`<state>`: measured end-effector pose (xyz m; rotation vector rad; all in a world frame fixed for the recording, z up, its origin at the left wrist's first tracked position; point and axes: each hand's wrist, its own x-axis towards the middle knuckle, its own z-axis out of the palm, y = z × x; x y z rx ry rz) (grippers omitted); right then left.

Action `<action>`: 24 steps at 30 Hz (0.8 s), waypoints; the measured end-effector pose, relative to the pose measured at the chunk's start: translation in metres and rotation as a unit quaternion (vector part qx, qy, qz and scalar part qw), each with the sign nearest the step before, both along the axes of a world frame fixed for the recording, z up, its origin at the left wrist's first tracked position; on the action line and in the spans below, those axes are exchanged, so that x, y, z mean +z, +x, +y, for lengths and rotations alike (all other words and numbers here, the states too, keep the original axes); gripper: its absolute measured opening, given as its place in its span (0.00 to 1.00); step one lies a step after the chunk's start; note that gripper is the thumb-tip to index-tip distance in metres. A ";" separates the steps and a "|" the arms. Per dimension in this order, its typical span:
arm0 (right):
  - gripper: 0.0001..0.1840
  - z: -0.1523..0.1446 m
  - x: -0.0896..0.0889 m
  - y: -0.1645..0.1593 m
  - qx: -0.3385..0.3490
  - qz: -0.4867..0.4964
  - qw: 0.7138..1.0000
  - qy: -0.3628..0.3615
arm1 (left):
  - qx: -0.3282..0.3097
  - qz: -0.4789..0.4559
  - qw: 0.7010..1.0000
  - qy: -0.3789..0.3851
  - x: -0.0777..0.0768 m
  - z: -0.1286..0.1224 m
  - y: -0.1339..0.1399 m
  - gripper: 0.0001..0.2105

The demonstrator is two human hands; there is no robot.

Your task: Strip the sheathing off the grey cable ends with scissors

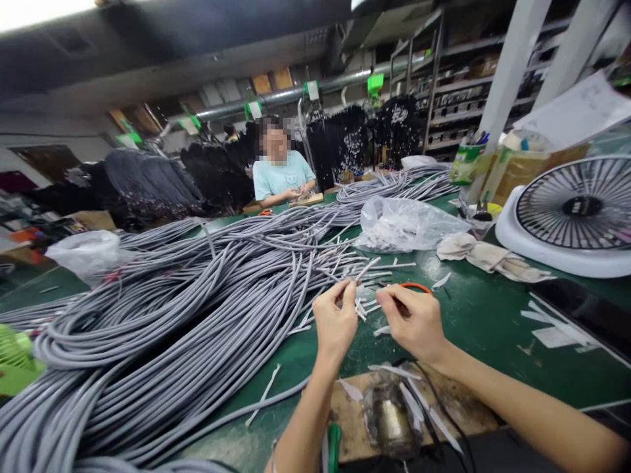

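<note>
My left hand (338,318) is closed in a pinch, with a pale grey cable end (369,268) sticking out above its fingertips. A single grey cable (266,402) runs in from the lower left and passes behind my left wrist. Just to the right, my right hand (413,320) is also closed, thumb against fingers; whatever it pinches is too small or hidden to tell. Behind the right hand shows an orange handle loop (417,287). White scraps (363,307) lie on the green table between and beyond the hands. Below them a metal block (389,417) sits on a wooden board (348,430).
A large heap of grey cables (197,328) covers the left side. Beyond are a clear plastic bag (404,223) and a cloth glove (493,255). At right stands a white fan (576,210) near a dark flat device (586,315). Another person (283,174) sits across the table.
</note>
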<state>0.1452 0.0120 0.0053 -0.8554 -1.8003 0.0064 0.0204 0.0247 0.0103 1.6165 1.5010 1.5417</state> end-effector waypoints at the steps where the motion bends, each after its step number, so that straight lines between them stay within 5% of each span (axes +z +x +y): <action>1: 0.14 0.006 0.000 0.003 -0.026 0.003 0.998 -0.049 | -0.015 -0.012 1.000 -0.007 0.001 -0.001 -0.001 0.13; 8: 0.16 0.017 -0.003 0.010 -0.021 -0.005 0.993 -0.114 | -0.059 0.007 0.998 -0.005 0.003 -0.010 0.003 0.14; 24: 0.14 0.017 0.002 0.015 -0.008 -0.005 0.993 -0.117 | -0.068 0.045 0.996 0.028 0.005 -0.014 0.003 0.12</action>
